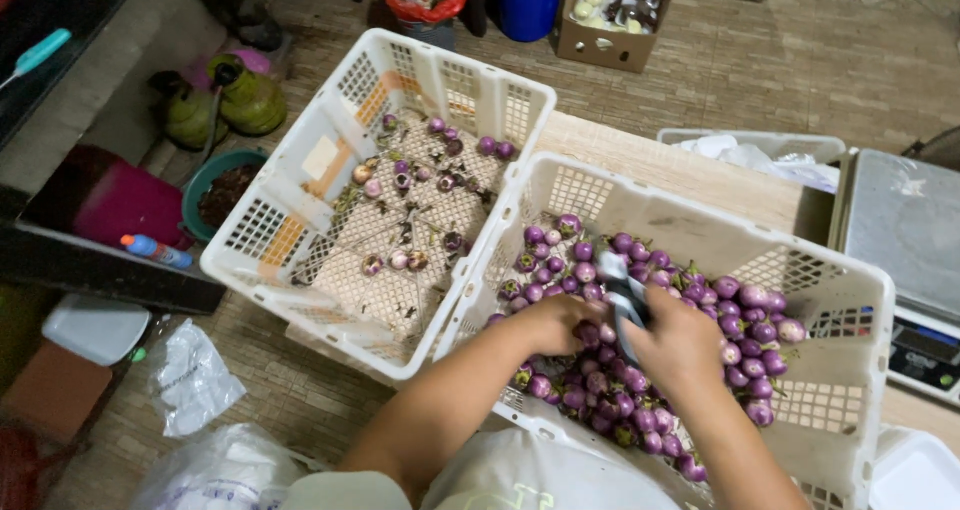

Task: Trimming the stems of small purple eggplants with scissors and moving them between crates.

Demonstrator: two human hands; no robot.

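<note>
Both my hands work over a white plastic crate [700, 220] heaped with several small round purple eggplants [750, 320]. My left hand [545, 325] is closed around one eggplant [587, 333] just above the heap. To its right, my right hand [682, 348] grips a pair of scissors [620, 288] whose pale blades point at that eggplant. The two hands nearly touch at the middle of the crate. My forearms hide part of the heap.
A second white crate [300, 260] to the left holds a few scattered eggplants and cut stems. A grey weighing scale [905, 230] stands at the right, with a cardboard box [610, 15], a blue bucket [525, 0] and green gas cylinders [245, 100] beyond. Plastic bags [190, 375] lie lower left.
</note>
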